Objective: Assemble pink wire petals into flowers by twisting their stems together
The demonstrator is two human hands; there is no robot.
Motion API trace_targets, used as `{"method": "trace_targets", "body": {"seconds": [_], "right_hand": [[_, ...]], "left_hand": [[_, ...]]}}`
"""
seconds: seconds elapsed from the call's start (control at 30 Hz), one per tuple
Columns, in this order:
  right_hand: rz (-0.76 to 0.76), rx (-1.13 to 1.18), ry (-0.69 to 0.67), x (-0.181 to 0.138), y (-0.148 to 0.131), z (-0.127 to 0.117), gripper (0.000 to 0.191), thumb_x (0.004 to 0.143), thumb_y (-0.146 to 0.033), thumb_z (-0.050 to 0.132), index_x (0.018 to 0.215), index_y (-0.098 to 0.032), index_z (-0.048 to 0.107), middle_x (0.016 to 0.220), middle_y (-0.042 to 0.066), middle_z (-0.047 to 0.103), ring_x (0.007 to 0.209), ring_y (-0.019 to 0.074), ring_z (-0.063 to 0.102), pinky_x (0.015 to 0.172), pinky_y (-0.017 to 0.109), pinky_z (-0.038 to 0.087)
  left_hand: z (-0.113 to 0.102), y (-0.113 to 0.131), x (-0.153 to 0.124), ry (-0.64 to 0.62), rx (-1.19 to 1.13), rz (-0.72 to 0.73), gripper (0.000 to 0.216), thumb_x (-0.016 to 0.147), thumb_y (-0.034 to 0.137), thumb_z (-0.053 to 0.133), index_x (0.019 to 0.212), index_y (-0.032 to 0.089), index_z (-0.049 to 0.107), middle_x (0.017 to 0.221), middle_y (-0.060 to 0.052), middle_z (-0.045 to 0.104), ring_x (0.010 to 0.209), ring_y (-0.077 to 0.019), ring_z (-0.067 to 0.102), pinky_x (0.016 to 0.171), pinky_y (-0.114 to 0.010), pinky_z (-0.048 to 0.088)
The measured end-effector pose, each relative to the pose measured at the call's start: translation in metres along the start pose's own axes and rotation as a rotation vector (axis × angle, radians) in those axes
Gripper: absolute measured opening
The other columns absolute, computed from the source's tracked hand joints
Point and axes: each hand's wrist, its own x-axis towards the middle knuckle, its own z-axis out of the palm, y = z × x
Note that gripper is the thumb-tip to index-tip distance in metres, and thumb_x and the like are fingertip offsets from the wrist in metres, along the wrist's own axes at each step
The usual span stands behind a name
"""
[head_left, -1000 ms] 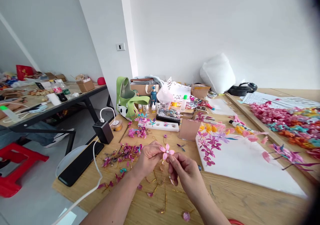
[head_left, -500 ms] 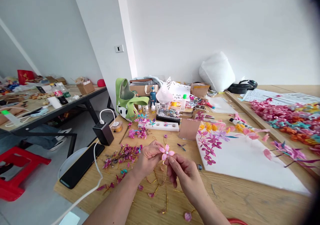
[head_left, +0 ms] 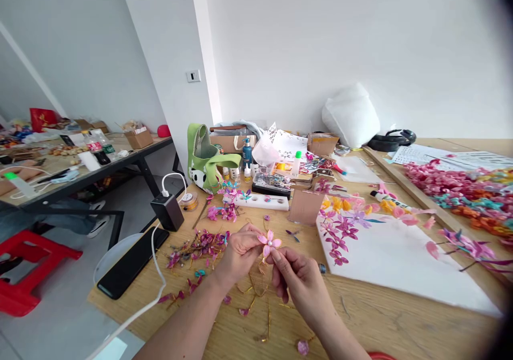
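A pink artificial flower (head_left: 270, 243) with gold-edged petals and a pearl-like centre is held up between my two hands over the wooden table (head_left: 360, 312). My left hand (head_left: 244, 250) pinches it from the left, fingers closed by its petals. From the right, my right hand (head_left: 294, 274) grips a lower petal between thumb and forefinger. The back of the flower is hidden. Beneath my hands lie loose petals on gold wire stems (head_left: 251, 298). Left of my left hand is a heap of magenta petals on stems (head_left: 204, 245).
A white board (head_left: 388, 253) with magenta and yellow flowers lies at right. At left are a black phone (head_left: 132, 264), a black charger block (head_left: 167, 212) and a white cable (head_left: 154, 296). Behind stand a green bag (head_left: 200, 157), bottles and a cardboard piece (head_left: 305, 206).
The whole view has shifted slightly. My hands keep nearly the same pose around the pink flower; it looks barely turned.
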Motion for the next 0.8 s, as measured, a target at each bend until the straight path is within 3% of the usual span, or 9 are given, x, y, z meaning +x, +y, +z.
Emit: {"method": "trace_targets", "body": {"seconds": [0.2,0.33,0.5,0.8], "right_hand": [[0.006,0.144,-0.010,0.0016,0.0017,-0.0046,0.049,0.078,-0.062,0.054,0.067,-0.014,0.056,0.050,0.001,0.056,0.038,0.0101,0.049,0.035,0.020,0.036],[-0.022,0.176,0.079,0.0048,0.0023,-0.0077,0.043,0.073,-0.057,0.064,0.065,-0.016,0.053,0.051,-0.003,0.051,0.037,0.0065,0.042,0.032,0.017,0.031],[0.003,0.205,0.073,0.0069,0.0020,-0.0087,0.043,0.070,-0.056,0.068,0.065,-0.017,0.050,0.049,-0.006,0.048,0.033,0.0043,0.035,0.030,0.017,0.027],[0.034,0.166,0.011,0.0043,-0.0009,-0.0084,0.044,0.073,-0.057,0.064,0.068,-0.014,0.057,0.053,-0.001,0.055,0.039,0.0075,0.046,0.035,0.018,0.033]], "left_hand": [[-0.0012,0.0028,-0.0009,-0.051,-0.123,-0.132,0.029,0.084,0.037,0.056,0.075,0.016,0.074,0.069,-0.007,0.062,0.074,-0.0170,0.053,0.069,-0.029,0.044],[-0.0017,0.0023,-0.0021,-0.134,-0.160,-0.183,0.030,0.086,0.036,0.055,0.073,0.016,0.073,0.072,-0.007,0.064,0.078,-0.0175,0.053,0.074,-0.030,0.043],[-0.0023,0.0012,-0.0032,-0.198,-0.221,-0.229,0.026,0.083,0.036,0.059,0.074,0.016,0.073,0.078,-0.008,0.066,0.085,-0.0189,0.054,0.077,-0.031,0.043],[-0.0023,-0.0021,-0.0031,-0.061,-0.289,-0.319,0.025,0.078,0.040,0.064,0.084,0.018,0.075,0.085,-0.007,0.063,0.087,-0.0192,0.056,0.075,-0.029,0.045]]}}
